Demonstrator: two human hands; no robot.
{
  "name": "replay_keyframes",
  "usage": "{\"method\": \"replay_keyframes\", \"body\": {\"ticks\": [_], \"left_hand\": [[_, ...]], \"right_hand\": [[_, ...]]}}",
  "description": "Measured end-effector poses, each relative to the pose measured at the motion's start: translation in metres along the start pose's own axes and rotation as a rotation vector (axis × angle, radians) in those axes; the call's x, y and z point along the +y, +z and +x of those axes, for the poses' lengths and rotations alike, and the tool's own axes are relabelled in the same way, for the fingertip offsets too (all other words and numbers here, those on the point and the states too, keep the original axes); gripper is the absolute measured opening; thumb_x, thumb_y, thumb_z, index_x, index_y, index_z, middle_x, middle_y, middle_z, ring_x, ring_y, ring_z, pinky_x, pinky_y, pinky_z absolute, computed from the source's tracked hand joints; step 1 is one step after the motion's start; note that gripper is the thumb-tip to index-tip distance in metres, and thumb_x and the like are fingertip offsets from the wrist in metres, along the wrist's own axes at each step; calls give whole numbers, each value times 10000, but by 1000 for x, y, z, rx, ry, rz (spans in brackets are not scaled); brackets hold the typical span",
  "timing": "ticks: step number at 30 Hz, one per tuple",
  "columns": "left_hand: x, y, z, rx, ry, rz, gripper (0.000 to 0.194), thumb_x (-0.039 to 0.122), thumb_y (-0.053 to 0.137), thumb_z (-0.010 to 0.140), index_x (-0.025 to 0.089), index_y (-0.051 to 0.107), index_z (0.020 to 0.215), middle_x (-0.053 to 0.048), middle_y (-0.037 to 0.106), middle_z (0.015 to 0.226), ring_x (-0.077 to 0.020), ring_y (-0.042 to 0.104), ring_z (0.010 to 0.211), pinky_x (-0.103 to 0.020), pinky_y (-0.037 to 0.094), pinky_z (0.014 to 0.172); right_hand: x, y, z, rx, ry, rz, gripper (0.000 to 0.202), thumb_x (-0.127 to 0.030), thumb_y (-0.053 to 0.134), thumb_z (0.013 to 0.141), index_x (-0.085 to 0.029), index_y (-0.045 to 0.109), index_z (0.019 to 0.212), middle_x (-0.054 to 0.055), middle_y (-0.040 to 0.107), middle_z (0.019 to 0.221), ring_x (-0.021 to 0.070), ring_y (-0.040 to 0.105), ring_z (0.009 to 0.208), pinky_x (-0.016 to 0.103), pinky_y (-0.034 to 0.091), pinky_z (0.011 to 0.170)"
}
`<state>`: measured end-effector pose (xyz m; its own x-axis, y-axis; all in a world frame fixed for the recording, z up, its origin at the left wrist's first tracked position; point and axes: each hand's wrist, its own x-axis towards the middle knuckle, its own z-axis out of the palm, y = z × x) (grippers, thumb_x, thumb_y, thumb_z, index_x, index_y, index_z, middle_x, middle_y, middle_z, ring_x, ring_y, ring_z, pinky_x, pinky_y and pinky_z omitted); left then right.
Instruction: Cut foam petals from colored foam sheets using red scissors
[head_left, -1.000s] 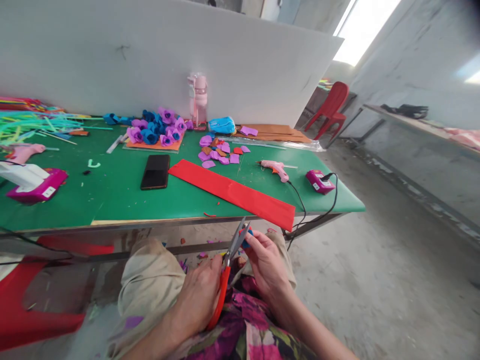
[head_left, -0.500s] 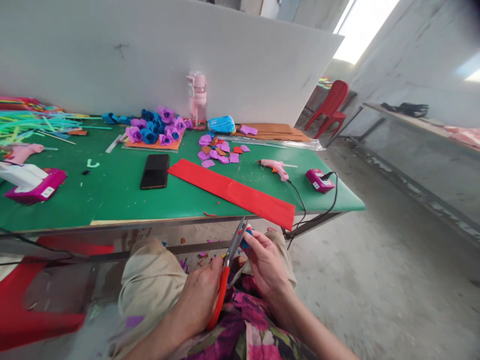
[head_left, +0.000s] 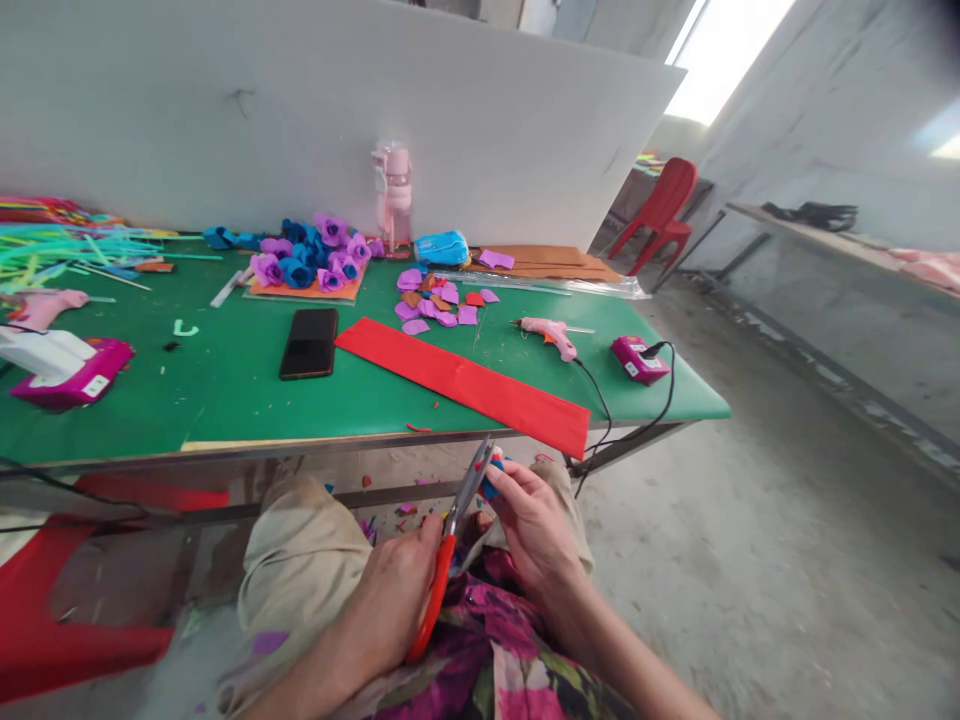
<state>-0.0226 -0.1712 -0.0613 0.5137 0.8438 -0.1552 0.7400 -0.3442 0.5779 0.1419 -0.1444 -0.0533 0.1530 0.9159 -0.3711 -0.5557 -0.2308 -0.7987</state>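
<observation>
My left hand (head_left: 401, 590) is closed round the orange handles of the scissors (head_left: 442, 575), whose blades point up and to the right, beyond the table's front edge. The fingers of my right hand (head_left: 529, 510) pinch a small blue and red paper piece (head_left: 493, 477) right beside the blade tips. Whether the blades touch it I cannot tell. Just above my hands, a long red paper strip (head_left: 465, 385) lies slantwise on the green table (head_left: 240, 400), its right end hanging over the edge. Small purple, brown and red paper pieces (head_left: 442, 300) lie behind it.
A black phone (head_left: 309, 343) lies left of the strip. Purple and blue paper flowers (head_left: 307, 255) and a pink bottle (head_left: 394, 200) are at the back. To the right are a pink glue gun (head_left: 551, 335) and a magenta socket block (head_left: 640, 361) with a black cable.
My left hand and the scissor handles have shifted very slightly left. My right hand still pinches the small piece in nearly the same spot.
</observation>
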Motion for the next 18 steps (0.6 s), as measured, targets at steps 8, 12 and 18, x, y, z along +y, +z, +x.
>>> {"method": "replay_keyframes", "body": {"ticks": [8,12,18], "left_hand": [[-7,-6,-5,-25,38,4,210,146,413,780,214,424,978,0,617,658,-193,609,577,-256,287,513],[-8,-11,-10,-43,31,-14,244,151,429,764,216,443,999,14,599,625,-175,572,534,-252,277,492],[-12,-13,-17,-73,21,-117,213,167,459,765,219,484,970,22,612,603,-149,522,483,-247,291,480]], "right_hand": [[-5,-4,0,-54,9,-61,159,-303,797,615,-188,714,687,-4,688,709,115,568,641,240,442,661],[-6,-5,0,-88,25,-80,159,-312,793,619,-191,708,676,-2,680,690,119,554,629,237,428,615],[-6,-5,0,-125,40,-116,180,-320,802,608,-180,701,661,-1,665,673,111,529,602,226,412,593]]}}
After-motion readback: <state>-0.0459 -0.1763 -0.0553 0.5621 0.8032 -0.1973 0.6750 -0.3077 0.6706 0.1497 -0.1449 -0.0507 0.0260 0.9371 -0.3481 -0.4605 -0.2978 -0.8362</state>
